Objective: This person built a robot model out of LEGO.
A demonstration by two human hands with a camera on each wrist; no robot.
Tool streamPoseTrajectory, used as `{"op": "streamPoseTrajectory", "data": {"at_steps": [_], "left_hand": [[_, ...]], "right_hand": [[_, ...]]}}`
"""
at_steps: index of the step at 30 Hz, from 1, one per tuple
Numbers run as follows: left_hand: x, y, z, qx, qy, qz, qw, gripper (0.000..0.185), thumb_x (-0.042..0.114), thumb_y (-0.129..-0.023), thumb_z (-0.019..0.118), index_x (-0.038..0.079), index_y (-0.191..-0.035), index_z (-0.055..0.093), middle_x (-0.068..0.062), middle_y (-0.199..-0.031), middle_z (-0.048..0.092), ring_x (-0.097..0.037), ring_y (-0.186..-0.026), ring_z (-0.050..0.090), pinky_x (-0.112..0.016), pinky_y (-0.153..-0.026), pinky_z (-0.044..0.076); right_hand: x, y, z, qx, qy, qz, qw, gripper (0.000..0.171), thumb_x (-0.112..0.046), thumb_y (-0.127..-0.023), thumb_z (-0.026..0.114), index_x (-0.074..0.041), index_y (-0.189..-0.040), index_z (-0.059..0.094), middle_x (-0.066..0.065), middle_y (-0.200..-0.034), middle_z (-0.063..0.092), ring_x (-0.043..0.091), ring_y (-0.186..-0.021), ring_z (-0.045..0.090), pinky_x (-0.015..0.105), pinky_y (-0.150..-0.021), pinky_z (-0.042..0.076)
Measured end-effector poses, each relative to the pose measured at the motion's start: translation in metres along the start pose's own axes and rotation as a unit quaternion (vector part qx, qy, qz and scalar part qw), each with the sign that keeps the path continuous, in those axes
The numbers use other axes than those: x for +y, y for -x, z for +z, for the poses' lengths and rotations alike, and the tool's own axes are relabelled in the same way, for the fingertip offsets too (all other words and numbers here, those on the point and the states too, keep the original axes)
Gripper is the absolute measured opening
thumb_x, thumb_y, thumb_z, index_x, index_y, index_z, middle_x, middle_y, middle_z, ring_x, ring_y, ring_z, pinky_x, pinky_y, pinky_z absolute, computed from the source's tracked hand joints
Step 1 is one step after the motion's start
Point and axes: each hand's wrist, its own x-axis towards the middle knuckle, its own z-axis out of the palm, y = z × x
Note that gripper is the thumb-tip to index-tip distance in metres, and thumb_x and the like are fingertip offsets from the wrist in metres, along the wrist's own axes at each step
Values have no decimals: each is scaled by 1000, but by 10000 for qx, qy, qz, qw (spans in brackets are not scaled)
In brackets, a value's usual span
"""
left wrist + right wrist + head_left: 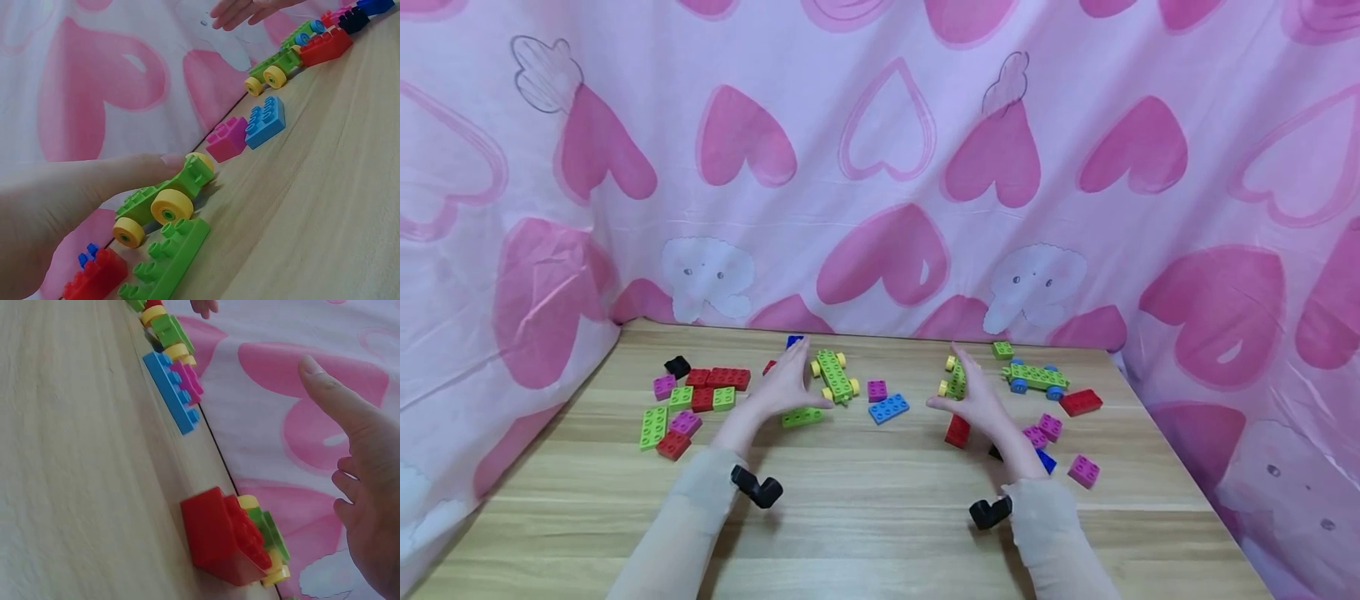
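My left hand (781,385) hovers over the left part of the table, thumb and fingers spread, holding nothing. Close to its thumb are a green wheeled base with yellow wheels (832,375) and a long green brick (802,417); a red brick (97,275) shows below the hand in the left wrist view. My right hand (976,398), likewise spread with nothing in it, partly hides a second yellow-wheeled green base (956,382). A red brick (957,431) lies just below that hand. Between the hands are a blue brick (889,409) and a small magenta brick (877,391).
Red, green and magenta bricks cluster at the left, near a black piece (677,367). On the right stand a blue-wheeled green base (1036,377), a red brick (1081,402) and several magenta bricks. A heart-patterned curtain (880,192) borders the wooden table (865,525).
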Motion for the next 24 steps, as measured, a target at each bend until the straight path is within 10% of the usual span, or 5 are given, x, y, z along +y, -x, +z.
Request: {"op": "streamPoseTrajectory", "data": {"at_steps": [24], "left_hand": [[5, -13, 15, -349, -48, -149, 9993, 119, 39, -70, 88, -2, -155, 15, -23, -160, 20, -40, -148, 20, -56, -117, 25]], "right_hand": [[-7, 1, 17, 46, -412, -720, 9965, 95, -18, -76, 85, -6, -153, 30, 17, -157, 33, 39, -144, 30, 60, -114, 27]]}}
